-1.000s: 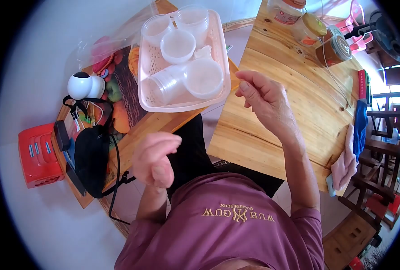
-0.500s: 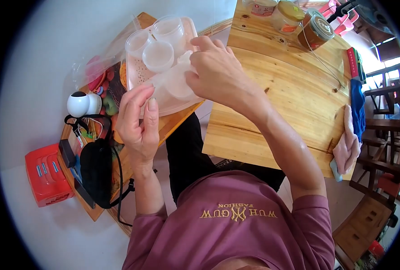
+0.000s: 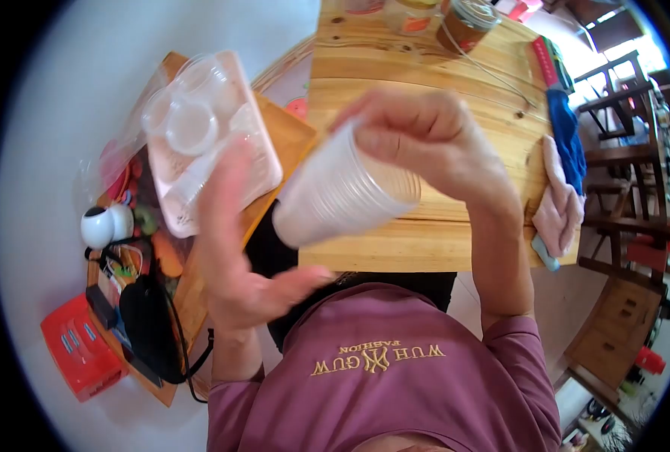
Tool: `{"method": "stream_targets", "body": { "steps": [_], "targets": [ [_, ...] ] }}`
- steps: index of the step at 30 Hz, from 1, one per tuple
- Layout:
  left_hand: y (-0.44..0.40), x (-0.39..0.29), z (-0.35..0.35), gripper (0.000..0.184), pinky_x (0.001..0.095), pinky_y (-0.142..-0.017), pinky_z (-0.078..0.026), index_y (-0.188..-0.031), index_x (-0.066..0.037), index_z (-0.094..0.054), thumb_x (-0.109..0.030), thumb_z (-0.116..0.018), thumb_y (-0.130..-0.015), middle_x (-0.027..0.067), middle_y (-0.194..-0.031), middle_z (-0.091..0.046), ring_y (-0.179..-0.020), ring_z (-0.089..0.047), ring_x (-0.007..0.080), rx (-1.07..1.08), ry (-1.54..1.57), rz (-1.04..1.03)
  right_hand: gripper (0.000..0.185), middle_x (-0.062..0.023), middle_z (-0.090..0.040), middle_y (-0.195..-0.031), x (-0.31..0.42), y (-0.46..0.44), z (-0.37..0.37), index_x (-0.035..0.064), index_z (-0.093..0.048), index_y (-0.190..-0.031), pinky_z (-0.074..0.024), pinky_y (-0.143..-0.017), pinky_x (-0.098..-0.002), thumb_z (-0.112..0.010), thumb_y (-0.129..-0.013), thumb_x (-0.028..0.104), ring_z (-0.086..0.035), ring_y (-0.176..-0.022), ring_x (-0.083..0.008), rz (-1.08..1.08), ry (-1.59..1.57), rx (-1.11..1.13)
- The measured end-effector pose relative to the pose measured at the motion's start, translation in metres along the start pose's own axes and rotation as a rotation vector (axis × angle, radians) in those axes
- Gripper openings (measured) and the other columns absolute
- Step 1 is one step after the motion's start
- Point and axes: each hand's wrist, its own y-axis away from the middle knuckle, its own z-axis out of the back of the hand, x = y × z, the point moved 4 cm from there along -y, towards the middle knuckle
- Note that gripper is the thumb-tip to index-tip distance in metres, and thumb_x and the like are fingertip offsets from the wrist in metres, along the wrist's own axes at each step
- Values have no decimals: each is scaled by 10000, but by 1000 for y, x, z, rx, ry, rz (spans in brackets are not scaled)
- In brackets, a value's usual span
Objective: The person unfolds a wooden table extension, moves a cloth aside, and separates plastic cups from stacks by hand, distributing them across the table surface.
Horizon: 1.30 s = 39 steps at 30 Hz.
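Note:
A stack of clear plastic cups [image 3: 342, 197] hangs tilted in front of the wooden table, its rims toward the right. My right hand [image 3: 433, 139] pinches the stack at the upper rim, thumb and fingers closed on it. My left hand [image 3: 237, 256], smeared by motion, is left of the stack with thumb and fingers apart, holding nothing. Behind it lies a pink tray [image 3: 263, 151] with several clear plastic cups [image 3: 192, 126] standing on it. More clear plastic [image 3: 199, 181] lies on the tray, partly covered by my left hand.
Lidded containers [image 3: 467, 26] stand at the back of the wooden table [image 3: 440, 245]. A pink cloth [image 3: 557, 200] and a blue cloth [image 3: 566, 135] hang at its right edge. At left are a white camera-like device [image 3: 105, 224], a black bag [image 3: 150, 328] and a red box [image 3: 82, 350].
My right hand has lifted the cup stack off the tray and moved it right, toward me. My left hand has opened and moved lower. The whole view has shifted.

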Motion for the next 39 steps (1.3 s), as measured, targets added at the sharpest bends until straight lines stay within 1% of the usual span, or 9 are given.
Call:
{"method": "stream_targets", "body": {
  "steps": [3,4,9,11,15,19,24,33,39],
  "targets": [
    [-16,-15,-62,1106,450,-1045,-434,-1491,20,-282,-418,-886,-676,253,-1409,-477,-1258,-514,399,275,39,0,158,9,-663,-845,-29,34,16,-21,-683,-1020,-468,-712,-253,-628,-948,110,-555,-787,-53,-149,-99,124],
    [-21,-18,-80,1086,431,-973,-492,-1494,2,-279,-364,-886,-670,241,-1361,-507,-1216,-548,394,330,96,53,139,17,-665,-892,-38,43,20,-8,-681,-1050,-465,-745,-239,-621,-947,65,-559,-826,-49,-185,-106,167],
    [-29,-8,-149,991,408,-918,-525,-1484,-13,-303,-304,-854,-713,230,-1308,-552,-1099,-632,375,446,135,76,168,15,-661,-792,-75,68,62,-10,-699,-1010,-480,-721,-256,-648,-931,128,-568,-785,-62,-301,-74,44],
    [-29,10,-167,937,379,-999,-470,-1489,6,-317,-298,-827,-764,217,-1324,-556,-1207,-572,299,575,347,356,169,5,-667,-792,-86,72,76,-10,-701,-1010,-485,-725,-262,-650,-918,122,-578,-781,-73,-316,-37,21],
    [-25,19,-181,897,362,-984,-465,-1458,8,-364,-382,-799,-777,153,-1255,-570,-1157,-567,244,739,548,591,167,-36,-684,-799,-97,78,97,-9,-701,-997,-488,-712,-273,-657,-889,111,-593,-766,-96,-309,92,-6],
    [-22,25,-184,843,358,-972,-474,-1405,41,-415,-365,-809,-780,195,-1222,-609,-1143,-597,260,704,478,527,165,-48,-682,-788,-112,79,99,-3,-707,-988,-490,-675,-278,-660,-886,119,-600,-744,-108,-268,117,33],
    [-14,31,-199,850,340,-935,-490,-1373,49,-431,-449,-796,-789,173,-1185,-613,-1093,-602,216,610,763,634,142,-30,-671,-771,-121,79,92,-3,-700,-967,-484,-628,-268,-669,-895,115,-586,-705,-94,-321,115,24],
    [-16,41,-197,647,320,-849,-501,-1245,59,-564,-418,-729,-841,132,-1070,-648,-1006,-607,172,721,652,773,81,16,-622,-735,-129,82,96,11,-677,-927,-440,-555,-235,-657,-916,89,-532,-633,-57,-375,52,-84],
    [-15,42,-201,693,329,-895,-492,-1328,47,-490,-387,-732,-845,154,-1162,-620,-1023,-616,196,610,762,764,82,24,-620,-740,-131,84,109,21,-678,-909,-430,-573,-226,-657,-915,101,-523,-662,-43,-357,37,-169]
  ]
}}
